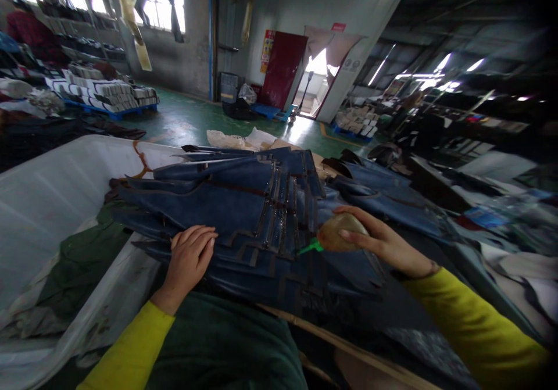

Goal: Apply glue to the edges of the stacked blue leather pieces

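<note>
My right hand (370,239) is wrapped round a squeeze bottle (340,233), yellowish and rounded, with a green nozzle (310,246). The nozzle points left and down, close over dark blue leather-like pieces (226,195) stacked in overlapping layers. Shiny wet-looking lines run along dark strips (279,210) near the middle of the stack; whether the tip touches the surface I cannot tell. On the left edge of the stack, my left hand (193,256) lies flat with its fingers together and stretched out, holding nothing.
A large white bin (87,163) with dark green cloth (78,262) inside stands to the left. More blue pieces (387,192) lie at the right. Beyond are a pallet of white bundles (108,96), a red door (284,67) and a person (35,32) at the far left.
</note>
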`<state>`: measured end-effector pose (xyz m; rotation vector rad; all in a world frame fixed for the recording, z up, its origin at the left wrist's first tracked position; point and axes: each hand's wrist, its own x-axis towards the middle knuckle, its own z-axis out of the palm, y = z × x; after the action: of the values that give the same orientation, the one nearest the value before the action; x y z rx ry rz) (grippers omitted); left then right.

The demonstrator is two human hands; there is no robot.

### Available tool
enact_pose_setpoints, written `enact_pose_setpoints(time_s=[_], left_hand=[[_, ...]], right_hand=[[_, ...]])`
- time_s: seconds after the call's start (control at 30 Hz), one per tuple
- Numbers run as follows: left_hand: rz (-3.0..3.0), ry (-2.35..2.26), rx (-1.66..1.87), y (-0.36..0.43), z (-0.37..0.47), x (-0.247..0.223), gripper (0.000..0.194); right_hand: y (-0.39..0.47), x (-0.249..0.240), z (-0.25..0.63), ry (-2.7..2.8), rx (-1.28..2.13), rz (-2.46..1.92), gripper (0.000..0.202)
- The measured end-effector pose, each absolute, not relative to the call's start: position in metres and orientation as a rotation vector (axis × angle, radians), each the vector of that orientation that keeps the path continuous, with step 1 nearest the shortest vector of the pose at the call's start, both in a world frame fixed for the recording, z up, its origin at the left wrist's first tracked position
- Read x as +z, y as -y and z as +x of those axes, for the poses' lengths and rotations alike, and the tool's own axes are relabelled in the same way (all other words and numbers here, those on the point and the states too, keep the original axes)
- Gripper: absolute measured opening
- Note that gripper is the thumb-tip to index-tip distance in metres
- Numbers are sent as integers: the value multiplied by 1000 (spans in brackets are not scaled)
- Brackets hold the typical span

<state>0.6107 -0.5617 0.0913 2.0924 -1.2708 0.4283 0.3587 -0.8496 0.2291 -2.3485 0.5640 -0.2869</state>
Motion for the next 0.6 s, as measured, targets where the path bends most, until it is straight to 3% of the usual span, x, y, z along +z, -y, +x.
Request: enact_pose_setpoints(time_s=[0.6], left_hand=[[2098, 1272, 422, 561, 610, 93, 23]], right_hand=[[841, 218, 358, -442, -360, -2358, 45]])
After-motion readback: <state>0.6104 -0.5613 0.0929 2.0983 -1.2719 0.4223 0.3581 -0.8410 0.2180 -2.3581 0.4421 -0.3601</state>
